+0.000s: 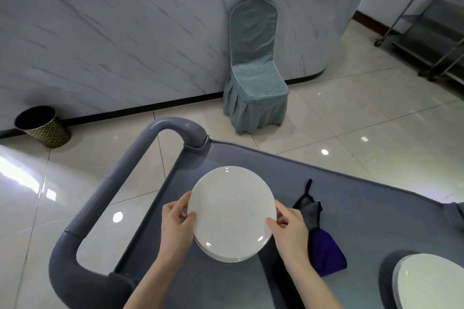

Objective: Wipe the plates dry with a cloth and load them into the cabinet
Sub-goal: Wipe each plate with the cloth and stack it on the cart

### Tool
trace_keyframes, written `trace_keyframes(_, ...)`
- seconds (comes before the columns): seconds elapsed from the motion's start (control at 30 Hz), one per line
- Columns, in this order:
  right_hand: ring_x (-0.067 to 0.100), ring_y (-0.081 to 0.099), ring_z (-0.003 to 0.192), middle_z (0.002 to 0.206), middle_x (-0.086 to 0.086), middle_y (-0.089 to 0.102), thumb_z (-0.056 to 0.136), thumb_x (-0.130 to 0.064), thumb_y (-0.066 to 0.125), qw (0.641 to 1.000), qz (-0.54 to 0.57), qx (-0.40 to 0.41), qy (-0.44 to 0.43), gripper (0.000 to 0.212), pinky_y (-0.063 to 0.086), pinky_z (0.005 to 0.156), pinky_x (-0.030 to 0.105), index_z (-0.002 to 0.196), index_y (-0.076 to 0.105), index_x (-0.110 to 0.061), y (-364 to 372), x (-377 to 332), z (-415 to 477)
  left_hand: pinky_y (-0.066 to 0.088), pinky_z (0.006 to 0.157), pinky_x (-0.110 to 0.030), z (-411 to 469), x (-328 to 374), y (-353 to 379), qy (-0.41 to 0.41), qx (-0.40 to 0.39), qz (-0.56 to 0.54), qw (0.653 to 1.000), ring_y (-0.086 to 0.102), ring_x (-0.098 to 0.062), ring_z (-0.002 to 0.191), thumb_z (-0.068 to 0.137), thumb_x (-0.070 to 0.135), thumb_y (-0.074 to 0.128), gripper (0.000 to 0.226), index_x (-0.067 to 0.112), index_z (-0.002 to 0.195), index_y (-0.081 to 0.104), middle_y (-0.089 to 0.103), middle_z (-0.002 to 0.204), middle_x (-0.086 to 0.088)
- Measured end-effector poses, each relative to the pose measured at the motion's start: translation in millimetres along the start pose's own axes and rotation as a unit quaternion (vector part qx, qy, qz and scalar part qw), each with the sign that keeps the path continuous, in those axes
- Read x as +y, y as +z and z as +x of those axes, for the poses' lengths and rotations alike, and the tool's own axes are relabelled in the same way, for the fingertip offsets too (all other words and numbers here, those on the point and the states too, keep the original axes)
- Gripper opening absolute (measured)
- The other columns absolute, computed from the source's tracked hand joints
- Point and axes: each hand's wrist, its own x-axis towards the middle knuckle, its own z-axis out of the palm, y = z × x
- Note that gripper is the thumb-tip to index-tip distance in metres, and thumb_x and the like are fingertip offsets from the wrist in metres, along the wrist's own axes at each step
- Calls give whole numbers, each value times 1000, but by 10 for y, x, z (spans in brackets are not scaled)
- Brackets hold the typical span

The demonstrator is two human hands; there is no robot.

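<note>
Glossy pale floor tiles (351,120) run up to a marble-look counter (125,45) at our twelve o'clock, with a chair in a teal cover (253,70) standing against it and a dark bin (42,125) at ten o'clock. Below us is a grey cart (364,208), its looped handle (100,198) at nine o'clock. Over the cart top we hold a stack of white plates (231,211) between both hands. Our left hand (175,223) grips the rim at the stack's nine o'clock, thumb laid on the top plate's face and the other fingers (184,200) curled round the edge. Our right hand (291,228) grips the rim at three o'clock in the same way, thumb on top and fingers wrapped along the edge. We cannot tell whether the stack touches the cart or is lifted off it. A dark grey and purple cloth (324,251) lies on the cart just beside our right hand, at the stack's four o'clock. A second pile of plates (431,283) sits at five o'clock, well apart. A steel trolley (426,27) stands at two o'clock.
</note>
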Motion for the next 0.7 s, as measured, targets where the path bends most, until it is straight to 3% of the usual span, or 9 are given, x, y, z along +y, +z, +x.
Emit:
trace_keyframes(0.13, 11, 57, 76, 100, 0, 52, 85, 1, 69, 999, -25, -24, -37, 48, 45, 81, 20, 127, 67, -22, -51, 20, 16, 42, 76, -13, -46, -29, 3, 11, 24, 26, 999, 55, -13, 84, 92, 1, 52, 52, 41, 124, 61, 43, 106, 3)
trace_keyframes(0.27, 8, 58, 79, 102, -6, 53, 89, -9, 71, 995, -49, -42, -72, 41, 43, 76, 11, 128, 66, -24, -188, 82, -10, 45, 87, -27, -126, 9, 89, 34, 65, 62, 995, 56, -12, 93, 94, 5, 55, 46, 30, 131, 59, 42, 107, 8)
trace_keyframes(0.43, 4, 59, 85, 104, -18, 54, 93, -20, 68, 990, -98, -6, -106, 29, 44, 73, 8, 121, 70, -23, -643, 300, -115, 42, 85, -30, -422, 167, 453, 152, 121, 109, 975, 51, -13, 95, 90, 2, 61, 39, 26, 120, 64, 46, 105, 8)
trace_keyframes(0.57, 4, 59, 92, 106, -16, 54, 96, -26, 64, 984, -141, 10, -112, 27, 50, 85, 26, 122, 69, -22, -1244, 559, -246, 46, 78, -22, -762, 244, 1040, 188, 7, 105, 976, 54, -3, 92, 90, 1, 60, 34, 28, 112, 66, 50, 102, 15)
trace_keyframes(0.63, 8, 58, 97, 107, -11, 55, 96, -26, 64, 978, -175, 22, -112, 27, 48, 90, 27, 122, 69, -20, -1575, 711, -316, 43, 73, -9, -921, 264, 1374, 203, -73, 115, 970, 56, -3, 88, 90, 2, 61, 32, 30, 106, 66, 55, 97, 14)
trace_keyframes(0.7, 13, 56, 101, 109, -4, 56, 94, -26, 67, 971, -212, 40, -103, 29, 43, 91, 24, 122, 68, -18, -1909, 878, -392, 42, 73, -6, -1077, 301, 1712, 207, -154, 133, 957, 58, -3, 84, 90, 4, 62, 31, 32, 104, 65, 57, 92, 13)
